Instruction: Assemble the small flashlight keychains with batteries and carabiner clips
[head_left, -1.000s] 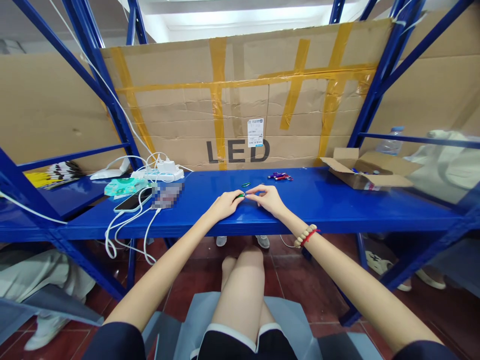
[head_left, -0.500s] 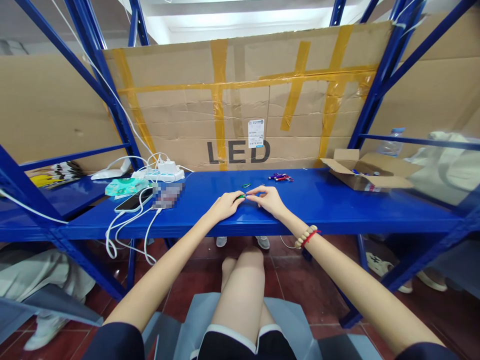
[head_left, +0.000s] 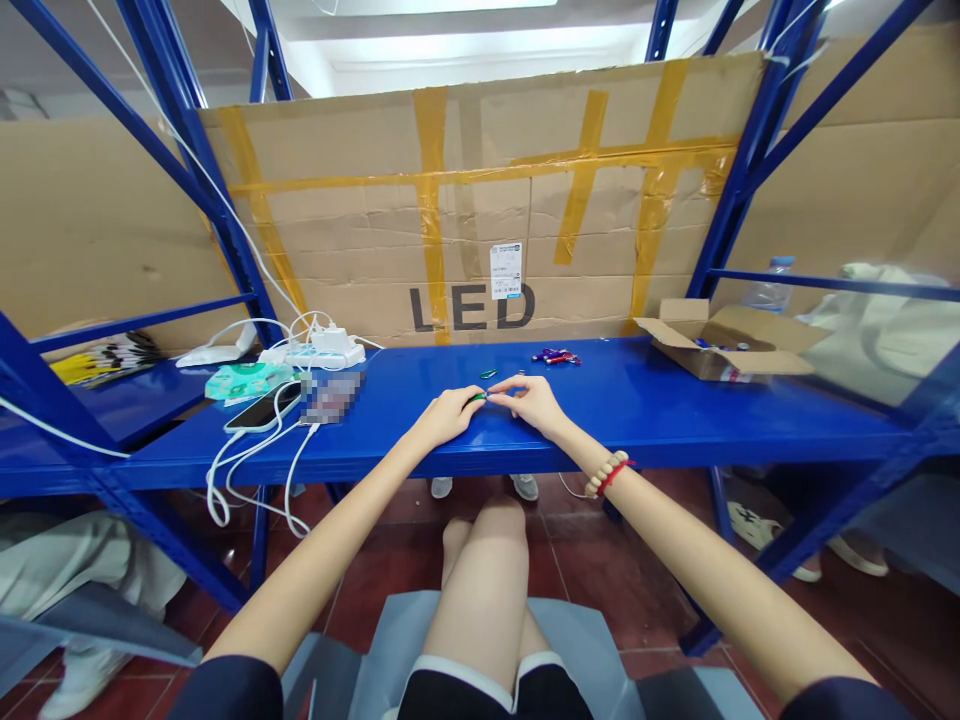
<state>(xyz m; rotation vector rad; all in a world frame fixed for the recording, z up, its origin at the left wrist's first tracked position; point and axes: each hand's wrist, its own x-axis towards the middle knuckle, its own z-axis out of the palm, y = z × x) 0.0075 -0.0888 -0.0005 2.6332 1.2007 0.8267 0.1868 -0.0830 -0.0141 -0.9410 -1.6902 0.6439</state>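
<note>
My left hand point(head_left: 448, 412) and my right hand point(head_left: 534, 401) rest on the blue metal shelf point(head_left: 645, 410), fingertips meeting at its middle. Together they pinch a small green piece point(head_left: 478, 397), too small to make out. A second small green piece point(head_left: 489, 374) lies just beyond my fingers. Farther back sits a little heap of purple and red small parts point(head_left: 556, 355). A beaded bracelet point(head_left: 609, 472) with a red cord circles my right wrist.
An open cardboard box point(head_left: 721, 345) stands at the right of the shelf. At the left lie a phone point(head_left: 262, 410), white cables point(head_left: 247, 460), a power strip point(head_left: 319, 350) and a teal packet point(head_left: 244, 378). A taped cardboard sheet marked LED point(head_left: 480, 210) backs the shelf. Another person's shoes point(head_left: 480, 486) show under it.
Both hands stay pinched together at the same spot on the shelf. Only the view has shifted slightly.
</note>
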